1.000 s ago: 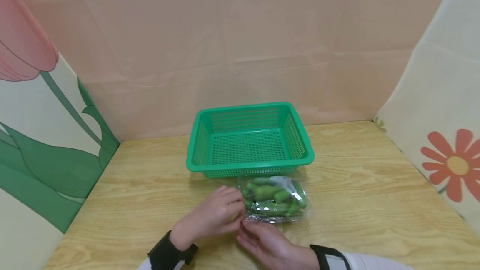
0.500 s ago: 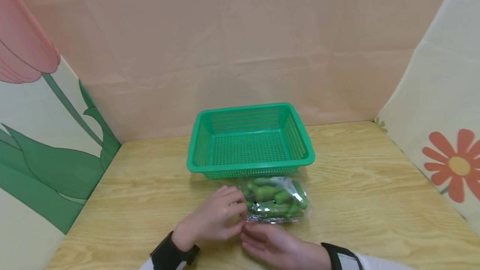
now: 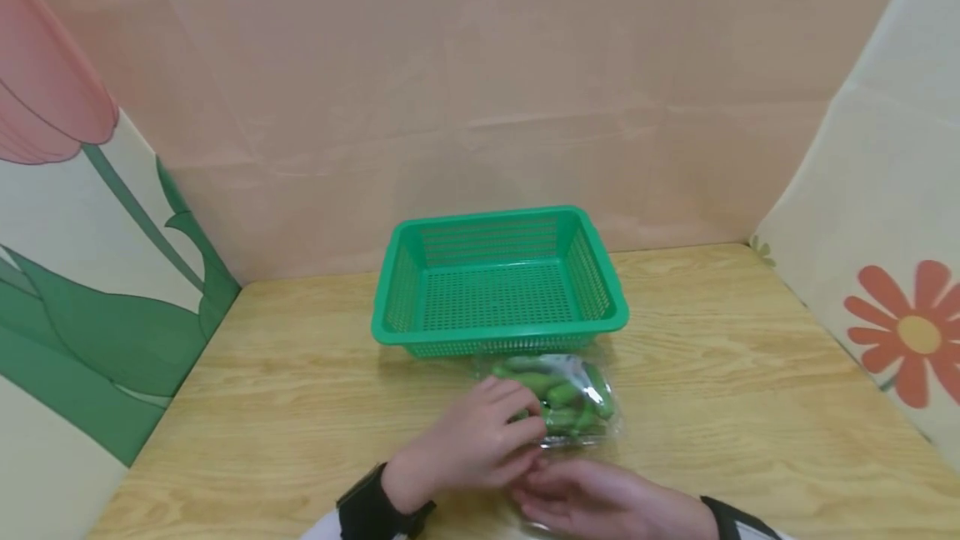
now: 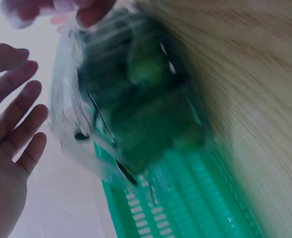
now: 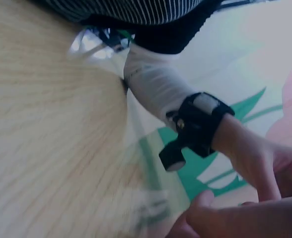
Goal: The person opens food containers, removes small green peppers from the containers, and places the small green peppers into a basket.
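A clear plastic bag of green, pod-like vegetables [image 3: 570, 401] lies on the table in front of the basket. My left hand [image 3: 483, 436] covers its near left corner with bent fingers. In the left wrist view, the left fingertips [image 4: 94, 12] pinch the loose film at the top of the bag [image 4: 141, 84]. Beside them, the right hand [image 4: 9, 134] has its fingers spread and fairly straight, apart from the bag's body. From the head view, the right hand [image 3: 600, 490] sits close against the left, near the bag's front edge, its fingertips partly hidden.
Behind the bag stands a green perforated plastic basket [image 3: 498, 333] with nothing in it. Pink cloth [image 3: 480, 90] hangs at the wooden table's [image 3: 720, 357] far edge. In the right wrist view, a shiny clear packet [image 5: 99, 44] lies near the person's striped clothing [image 5: 131, 10].
Both hands have shifted right along the bag's front edge. The left hand now hides more of the bag. The bag and basket have stayed in place.
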Available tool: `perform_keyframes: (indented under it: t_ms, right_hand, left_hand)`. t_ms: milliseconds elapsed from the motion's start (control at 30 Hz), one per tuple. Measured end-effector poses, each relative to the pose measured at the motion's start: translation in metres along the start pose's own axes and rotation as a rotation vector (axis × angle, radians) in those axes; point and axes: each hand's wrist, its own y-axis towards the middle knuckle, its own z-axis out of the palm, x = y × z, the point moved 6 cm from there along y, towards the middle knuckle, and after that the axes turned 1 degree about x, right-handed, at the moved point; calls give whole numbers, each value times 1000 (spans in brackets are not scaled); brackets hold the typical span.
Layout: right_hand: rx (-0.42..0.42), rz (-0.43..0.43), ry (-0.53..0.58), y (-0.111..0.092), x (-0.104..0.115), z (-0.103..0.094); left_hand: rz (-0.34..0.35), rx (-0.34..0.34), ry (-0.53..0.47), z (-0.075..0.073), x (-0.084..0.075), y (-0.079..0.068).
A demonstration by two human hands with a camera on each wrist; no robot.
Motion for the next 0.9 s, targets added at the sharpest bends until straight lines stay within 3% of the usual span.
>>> perform_keyframes:
  t_ms: [133,333,567,700,900]
  right_hand:
    - [63,39,-24,-8,3,-7]
    - [154,90,-20,-22,9,-17]
    - [259,78,-92,-42,23,-33]
    - [267,63,-199,-53,29,-43]
    - [210,62,-313,-65,41,-66]
  left_hand:
    - [8,7,20,5,-9,10]
    - [-49,58,49,14,-18,24]
    - [-54,110,126,20,-24,39]
    - [-36,145,163,25,-27,47]
    - [-2,134,183,34,-33,60]
